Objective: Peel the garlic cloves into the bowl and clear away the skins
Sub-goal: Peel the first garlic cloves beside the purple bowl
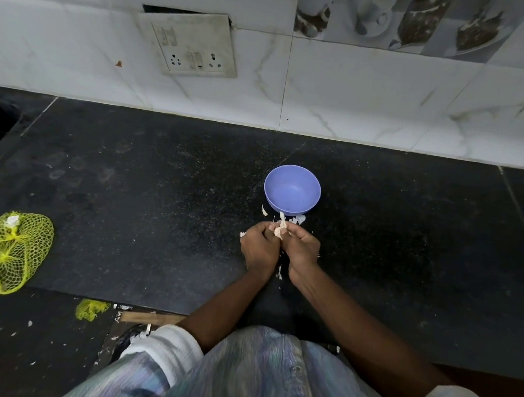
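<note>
A garlic clove with loose papery skin sticking up sits between my two hands, just in front of the blue bowl. My left hand and my right hand both pinch the clove with curled fingers. The bowl stands upright on the black counter and looks bare inside. Bits of white skin lie at the bowl's near rim. One more skin piece rests left of the bowl, and small flakes lie between my wrists.
A yellow net bag lies at the counter's left front edge. A scrap of yellow netting and skin flakes are on the floor below. A tiled wall with a switch plate backs the counter.
</note>
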